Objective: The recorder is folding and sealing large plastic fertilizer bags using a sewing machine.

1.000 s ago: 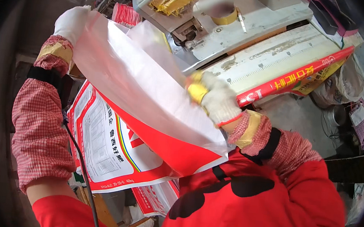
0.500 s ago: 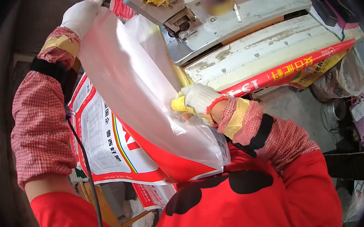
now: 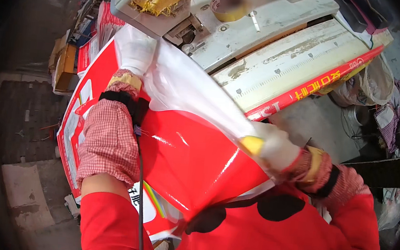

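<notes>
A large printed sack (image 3: 192, 158), glossy red and white, spreads across the front of my body. A translucent white plastic liner (image 3: 184, 85) runs along its far edge. My left hand (image 3: 135, 51), in a white glove, is closed on the liner near the sewing machine (image 3: 195, 28). At the right end of the same edge, my right hand (image 3: 272, 146) grips the liner. Its glove has yellow covering on the thumb and is smeared by motion. The fingertips of both hands are partly hidden.
A pale worktable with ruler marks (image 3: 283, 60) extends right from the machine, with a red printed strip (image 3: 314, 85) along its front. A tape roll (image 3: 228, 7) and a cigarette (image 3: 255, 21) rest on the machine. Folded sacks (image 3: 106, 24) are stacked left. A black cable (image 3: 139, 206) hangs beside my left arm.
My left hand has come right and down, and my right hand has moved right and slightly down. The liner now stretches in a straighter line between them, with more of the sack's red face showing.
</notes>
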Motion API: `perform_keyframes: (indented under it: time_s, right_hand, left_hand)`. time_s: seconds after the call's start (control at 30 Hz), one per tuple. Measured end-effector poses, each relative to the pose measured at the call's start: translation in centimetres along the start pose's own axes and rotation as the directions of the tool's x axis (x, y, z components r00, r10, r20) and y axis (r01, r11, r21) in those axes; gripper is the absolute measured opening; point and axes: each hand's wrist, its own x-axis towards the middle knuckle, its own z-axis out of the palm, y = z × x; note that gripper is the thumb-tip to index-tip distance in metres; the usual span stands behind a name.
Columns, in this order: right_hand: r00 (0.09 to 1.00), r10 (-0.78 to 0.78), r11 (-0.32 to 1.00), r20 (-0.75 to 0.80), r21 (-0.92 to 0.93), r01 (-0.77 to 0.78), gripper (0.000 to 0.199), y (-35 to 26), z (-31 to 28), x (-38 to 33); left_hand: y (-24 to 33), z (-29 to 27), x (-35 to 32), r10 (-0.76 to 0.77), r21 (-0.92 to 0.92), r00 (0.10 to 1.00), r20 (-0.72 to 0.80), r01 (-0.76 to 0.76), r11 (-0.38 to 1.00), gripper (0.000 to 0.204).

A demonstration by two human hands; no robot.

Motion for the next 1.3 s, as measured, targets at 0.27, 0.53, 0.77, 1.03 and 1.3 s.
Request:
perform_keyframes:
  time_s: [0.27,0.53,0.77,1.03,1.3]
  right_hand:
    - [0.981,0.095,0.824,-0.17,0.566,0.018,0.019,0.0,0.4,-1.0]
    - [0.916,-0.393,0.478,-0.083,-0.869,0.127,0.019,-1.2,-0.3,-3.0]
    - [0.997,-0.051,0.185,0.05,-0.981,0.059,0.051,-1.8,0.6,-2.8]
    - [0.767,-0.623,0.564,0.154,-0.59,0.578,0.012,-3.3,1.9,10.5]
    - [0.861,-0.414,-0.064,0.296,-0.953,0.297,0.019,-12.9,4.0,17.4]
  left_hand:
    - [0.3,2.8,0.7,-0.068,-0.509,0.934,-0.351,-0.129,0.851,0.013]
    - [0.3,0.9,-0.9,0.014,-0.905,0.996,0.086,0.072,0.419,0.021]
    - [0.4,-0.4,-0.4,0.052,-0.884,0.962,0.269,0.225,0.41,0.024]
    - [-11.8,7.6,9.1,-0.106,-0.315,0.989,0.105,0.134,0.94,0.035]
    - [-10.6,-8.0,4.1,0.04,-0.217,0.948,0.316,0.031,0.976,0.021]
